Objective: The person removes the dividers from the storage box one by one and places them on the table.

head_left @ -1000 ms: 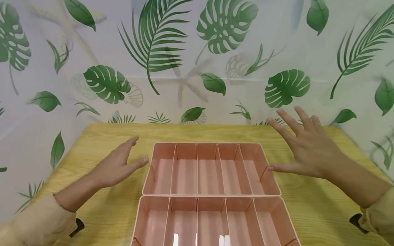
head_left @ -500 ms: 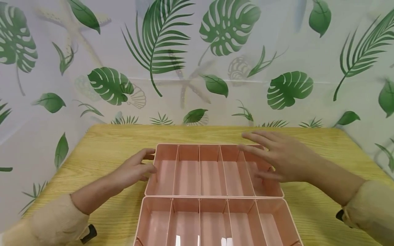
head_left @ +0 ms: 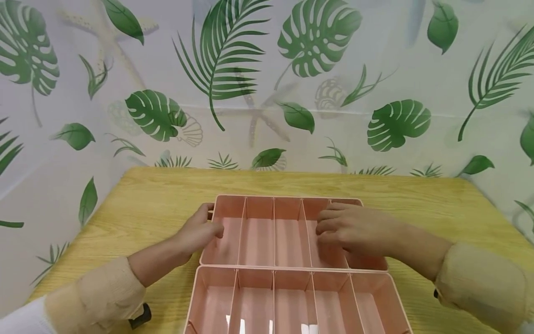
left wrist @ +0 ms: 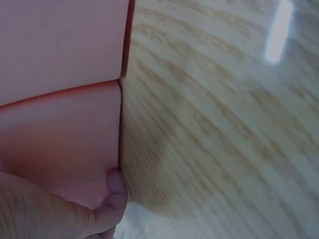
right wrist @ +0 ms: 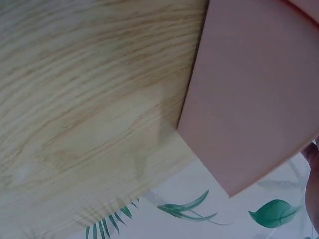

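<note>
Two pink trays with upright dividers lie one behind the other in the head view, the far tray (head_left: 291, 232) and the near tray (head_left: 292, 301). My left hand (head_left: 195, 234) grips the far tray's left wall, thumb inside and fingers outside; the left wrist view shows part of this hand (left wrist: 75, 214) at the wall. My right hand (head_left: 359, 229) reaches over the far tray's right part, fingers bent down at the fourth compartment; whether they hold a divider is hidden. In the right wrist view, only a sliver of the hand (right wrist: 313, 184) shows beside the pink tray (right wrist: 249, 99).
The trays stand on a yellow wood-grain table (head_left: 146, 195). Behind its far edge hangs a pale cloth (head_left: 250, 153) printed with green leaves. The trays' front edges touch or nearly touch where they meet.
My left hand has moved right onto the far tray's left wall and closed on it. My right hand has moved left and down over the tray, its spread fingers now bent.
</note>
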`<state>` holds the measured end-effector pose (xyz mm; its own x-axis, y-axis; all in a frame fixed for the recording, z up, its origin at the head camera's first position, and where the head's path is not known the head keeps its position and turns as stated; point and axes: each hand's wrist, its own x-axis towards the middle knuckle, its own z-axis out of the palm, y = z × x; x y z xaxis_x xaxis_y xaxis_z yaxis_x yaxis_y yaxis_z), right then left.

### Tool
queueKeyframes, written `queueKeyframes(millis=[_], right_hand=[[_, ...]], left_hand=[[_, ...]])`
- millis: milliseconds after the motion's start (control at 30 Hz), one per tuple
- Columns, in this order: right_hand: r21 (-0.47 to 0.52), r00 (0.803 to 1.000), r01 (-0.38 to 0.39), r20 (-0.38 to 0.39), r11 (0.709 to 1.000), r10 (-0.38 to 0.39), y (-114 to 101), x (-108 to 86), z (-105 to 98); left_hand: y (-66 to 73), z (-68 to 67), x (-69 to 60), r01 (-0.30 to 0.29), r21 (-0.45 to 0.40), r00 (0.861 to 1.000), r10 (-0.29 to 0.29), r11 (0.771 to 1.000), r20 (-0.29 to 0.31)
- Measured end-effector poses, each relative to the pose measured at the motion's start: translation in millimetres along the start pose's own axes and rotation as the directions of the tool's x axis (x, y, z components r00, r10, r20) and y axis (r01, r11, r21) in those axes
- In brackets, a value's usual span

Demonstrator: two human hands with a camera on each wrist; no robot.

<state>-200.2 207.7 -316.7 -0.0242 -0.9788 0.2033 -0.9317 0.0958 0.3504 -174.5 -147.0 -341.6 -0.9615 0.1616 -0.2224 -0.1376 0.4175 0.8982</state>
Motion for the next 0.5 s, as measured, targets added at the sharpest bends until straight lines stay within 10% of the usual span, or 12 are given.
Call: queueKeyframes(millis=[500], right_hand=[[-0.049, 0.988, 0.002, 0.155, 0.999, 0.006, 16, 34.3, 33]], left_hand=[[-15.3, -34.4, 21.5, -0.067, 0.073, 0.998, 0.068, 0.995, -0.015]])
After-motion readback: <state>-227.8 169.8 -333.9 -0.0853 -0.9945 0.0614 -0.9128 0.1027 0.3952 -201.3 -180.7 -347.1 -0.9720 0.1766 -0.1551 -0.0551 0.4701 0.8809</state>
